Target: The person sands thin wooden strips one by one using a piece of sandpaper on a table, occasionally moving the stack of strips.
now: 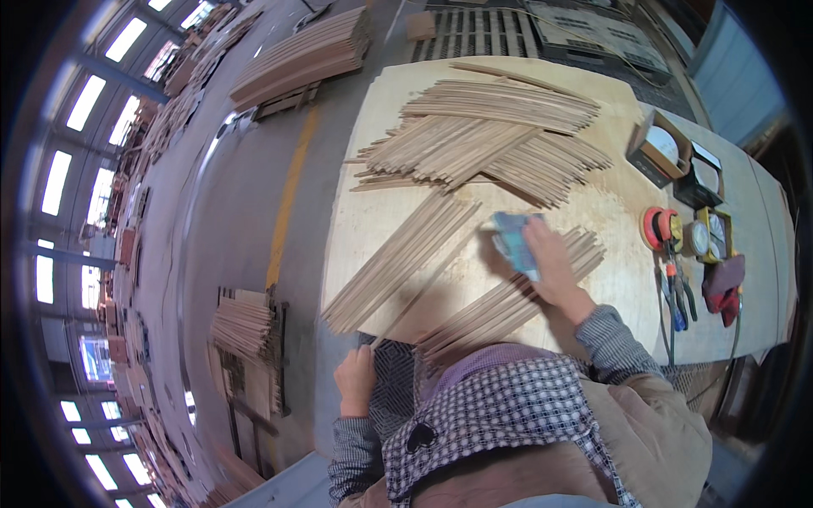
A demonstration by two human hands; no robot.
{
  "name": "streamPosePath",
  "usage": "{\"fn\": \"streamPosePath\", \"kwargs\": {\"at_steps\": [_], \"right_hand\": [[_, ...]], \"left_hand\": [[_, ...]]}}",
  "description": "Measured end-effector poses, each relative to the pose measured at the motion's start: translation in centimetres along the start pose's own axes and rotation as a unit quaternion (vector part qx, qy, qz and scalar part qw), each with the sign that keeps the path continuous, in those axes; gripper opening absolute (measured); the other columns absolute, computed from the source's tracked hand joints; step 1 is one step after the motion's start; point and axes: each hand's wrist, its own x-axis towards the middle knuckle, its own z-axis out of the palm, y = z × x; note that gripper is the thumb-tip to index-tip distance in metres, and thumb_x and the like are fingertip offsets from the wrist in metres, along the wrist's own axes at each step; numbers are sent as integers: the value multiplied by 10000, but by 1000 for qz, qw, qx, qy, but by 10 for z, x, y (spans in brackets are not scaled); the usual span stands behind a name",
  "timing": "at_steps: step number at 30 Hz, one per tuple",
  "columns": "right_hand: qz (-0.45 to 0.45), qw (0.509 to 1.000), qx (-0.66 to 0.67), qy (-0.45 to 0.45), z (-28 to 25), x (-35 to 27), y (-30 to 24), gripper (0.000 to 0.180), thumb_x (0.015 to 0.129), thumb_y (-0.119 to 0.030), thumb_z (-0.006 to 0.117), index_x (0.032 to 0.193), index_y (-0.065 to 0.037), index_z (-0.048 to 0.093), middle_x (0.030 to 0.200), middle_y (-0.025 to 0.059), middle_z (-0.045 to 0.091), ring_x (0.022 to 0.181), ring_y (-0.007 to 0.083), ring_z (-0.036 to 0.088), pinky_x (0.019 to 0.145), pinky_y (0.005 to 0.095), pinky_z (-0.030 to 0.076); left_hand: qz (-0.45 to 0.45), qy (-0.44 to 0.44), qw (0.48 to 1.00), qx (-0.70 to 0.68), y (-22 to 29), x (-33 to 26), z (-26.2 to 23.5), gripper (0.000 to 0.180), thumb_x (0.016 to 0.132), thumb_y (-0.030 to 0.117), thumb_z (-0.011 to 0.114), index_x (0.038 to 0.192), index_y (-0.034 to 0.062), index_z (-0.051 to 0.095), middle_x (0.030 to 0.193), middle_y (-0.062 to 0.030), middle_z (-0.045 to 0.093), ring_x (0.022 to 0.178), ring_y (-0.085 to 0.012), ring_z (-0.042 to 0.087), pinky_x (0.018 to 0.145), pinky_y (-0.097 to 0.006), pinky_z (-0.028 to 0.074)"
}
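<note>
My left hand is closed near the table's front edge, gripping the lower end of a thin wooden strip. The strip slants up and away across the tabletop. Fingers pressed over it, my right hand holds a folded blue-green pad, soft-looking like cloth, close to the strip's far end; I cannot tell whether they touch. Left of the strip lies a neat bundle of similar strips. Another bundle lies partly under my right hand and forearm.
Crossed piles of strips cover the far part of the pale wooden table. At right are a red-and-yellow round tool, pliers, a dark red cloth and an open carton. A stand with wood pieces is left.
</note>
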Motion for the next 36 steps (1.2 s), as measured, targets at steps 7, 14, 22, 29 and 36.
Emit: {"fn": "streamPosePath", "kwargs": {"at_steps": [7, 14, 22, 29, 36], "right_hand": [[-79, 968, 36, -236, 39, 40, -57, 596, 791, -126, 649, 1340, -47, 429, 1377, 146, 448, 1323, 298, 411, 1088, 511, 304], [-178, 946, 234, -136, 102, 38, -60, 238, 783, -57, 629, 1010, -129, 618, 1048, 93, 635, 1042, 269, 580, 922, 399, 456], [-86, 959, 258, -84, 67, 32, -78, 114, 824, -104, 630, 933, -81, 651, 937, 110, 669, 928, 295, 619, 851, 391, 496], [-104, 994, -17, 0, 50, 37, 0, 185, 747, -146, 666, 876, -17, 638, 822, 170, 638, 887, 342, 609, 792, 403, 478], [-123, 937, 317, -75, 48, 42, -119, 164, 789, -114, 643, 951, -111, 667, 757, 135, 624, 767, 292, 633, 735, 407, 502]], "left_hand": [[97, -12, 995, 19, 63, 21, -52, 69, 842, 161, 595, 878, 104, 609, 722, -85, 579, 590, -259, 579, 512, -400, 464], [113, -15, 992, 60, 63, 25, -69, 118, 829, 160, 608, 926, 101, 637, 834, -96, 622, 690, -249, 607, 576, -381, 488], [63, -122, 986, 93, 81, 39, -94, 165, 830, 165, 616, 975, 94, 652, 912, -104, 652, 769, -254, 633, 639, -380, 511], [145, -70, 985, 55, 59, 35, -91, 222, 865, 135, 622, 1068, 49, 652, 1001, -127, 652, 889, -264, 633, 758, -371, 530], [153, 10, 980, 129, 40, 45, -90, 165, 854, 164, 612, 963, 60, 680, 865, -93, 661, 756, -243, 638, 660, -362, 527]]}}
